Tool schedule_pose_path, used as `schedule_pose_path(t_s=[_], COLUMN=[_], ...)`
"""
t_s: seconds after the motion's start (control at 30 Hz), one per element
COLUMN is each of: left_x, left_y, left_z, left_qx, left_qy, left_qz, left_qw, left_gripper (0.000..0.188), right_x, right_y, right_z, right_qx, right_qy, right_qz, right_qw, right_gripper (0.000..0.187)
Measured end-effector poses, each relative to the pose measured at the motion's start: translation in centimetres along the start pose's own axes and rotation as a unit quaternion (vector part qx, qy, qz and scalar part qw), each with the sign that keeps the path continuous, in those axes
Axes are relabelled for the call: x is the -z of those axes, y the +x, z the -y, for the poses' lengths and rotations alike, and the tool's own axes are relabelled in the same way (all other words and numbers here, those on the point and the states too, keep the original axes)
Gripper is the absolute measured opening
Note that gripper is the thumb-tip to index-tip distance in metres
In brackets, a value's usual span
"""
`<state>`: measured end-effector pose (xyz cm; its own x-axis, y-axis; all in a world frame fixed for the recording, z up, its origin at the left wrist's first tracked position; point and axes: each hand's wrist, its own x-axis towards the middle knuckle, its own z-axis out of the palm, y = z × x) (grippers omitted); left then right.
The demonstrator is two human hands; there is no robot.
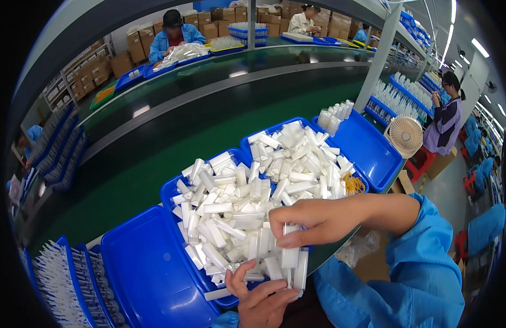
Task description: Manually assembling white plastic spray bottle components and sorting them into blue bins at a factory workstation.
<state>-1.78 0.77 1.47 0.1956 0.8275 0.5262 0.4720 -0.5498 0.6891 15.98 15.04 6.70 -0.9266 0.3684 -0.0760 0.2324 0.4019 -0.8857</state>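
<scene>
My right hand (321, 218) reaches in from the right and pinches the upper end of a white, box-shaped plastic tube (290, 257) between thumb and fingers. Below it, my left hand (264, 303) has its thumb and forefinger closed at the lower ends of that tube and a second white tube (301, 268) standing beside it. The other fingers of the left hand are partly spread. Both hands are over the near edge of a blue tray (166, 191) heaped with similar white tubes (217, 208). How the two held pieces meet is partly hidden by my fingers.
Another heaped blue tray (247, 143) adjoins it, with yellow rubber bands (353, 185) at its edge. Blue trays (149, 268) (367, 147) flank both, and a small fan (404, 136) stands right. Racks of white parts (56, 284) are lower left. Co-workers (176, 38) sit across the green conveyor (127, 158).
</scene>
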Motion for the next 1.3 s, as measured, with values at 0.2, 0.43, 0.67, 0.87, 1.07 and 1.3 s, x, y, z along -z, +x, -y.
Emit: schedule_pose_path(t_s=[0.2, 0.43, 0.67, 0.87, 1.07, 1.3], left_x=[-1.4, -2.9, -2.2, -2.6, -3.3, -2.8], left_y=[-0.9, -3.6, 0.1, -1.6, -0.8, -1.3], left_z=[1.0, 1.3, -0.1, 1.2, -0.1, 1.1], left_qx=[-0.041, 0.186, 0.24, 0.305, 0.238, 0.259], left_qy=[0.02, -0.345, -0.683, -0.601, -0.658, -0.564], left_qz=[-0.105, -0.069, 0.166, 0.141, 0.026, 0.077], left_qw=[0.993, 0.917, 0.669, 0.725, 0.714, 0.78], left_gripper=[0.044, 0.095, 0.107, 0.056, 0.043, 0.032], right_x=[-3.4, -4.6, -7.6, -2.2, 3.4, 4.4], right_y=[-0.5, -2.3, -3.1, -7.5, -13.6, -13.7], right_z=[0.4, 1.8, 2.2, -3.8, -11.3, -14.4], right_qx=[0.08, 0.131, 0.27, 0.001, -0.251, -0.181], right_qy=[-0.07, -0.114, -0.213, -0.404, -0.536, -0.519], right_qz=[0.004, -0.059, -0.112, -0.378, -0.354, -0.341], right_qw=[0.994, 0.983, 0.932, 0.833, 0.725, 0.763], right_gripper=[0.022, 0.008, 0.016, 0.036, 0.031, 0.016])
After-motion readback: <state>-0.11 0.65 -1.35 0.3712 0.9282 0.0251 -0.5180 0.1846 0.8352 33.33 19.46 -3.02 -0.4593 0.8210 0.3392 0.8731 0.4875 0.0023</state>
